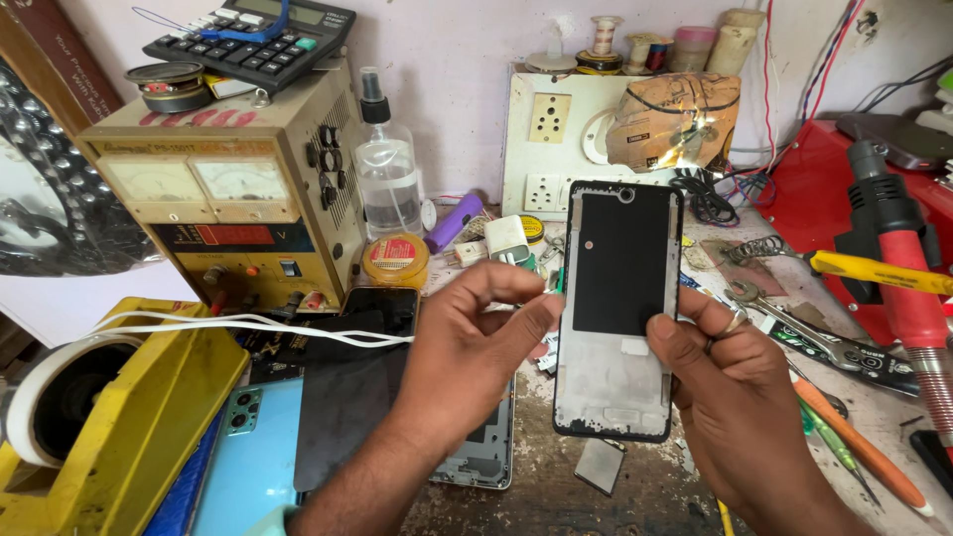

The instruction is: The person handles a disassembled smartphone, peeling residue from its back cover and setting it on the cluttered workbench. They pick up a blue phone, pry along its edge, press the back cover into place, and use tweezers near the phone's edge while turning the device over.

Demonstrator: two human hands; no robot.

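Holding a phone frame (617, 310) upright at mid-bench, the right hand (730, 397) pinched its right edge between thumb and fingers, inner side turned to the camera; probably tilted so for inspection. The frame's black panel filled the upper half, with bare grey metal below. The left hand (467, 342) sat at the frame's 9 o'clock, fingertips pinched together at its left edge; whether they gripped a small part or the rim itself could not be told.

At 7 o'clock a grey back cover (484, 449) lay flat under the left wrist, with a black sheet (347, 397) and a blue phone (248, 457) beyond. At 6 o'clock lay a small grey square (601, 467).

Containers: a clear spray bottle (385, 169) at 10 o'clock, liquid roughly half full; a round yellow tin (395, 260) beside it, lid on, contents hidden.

A power supply (223, 194) stood at 9 to 10 o'clock, with a calculator (253, 38) on top. A yellow tape dispenser (119, 407) sat at 8 o'clock. At 3 o'clock lay a red heat gun (898, 258) and wrenches (804, 333).
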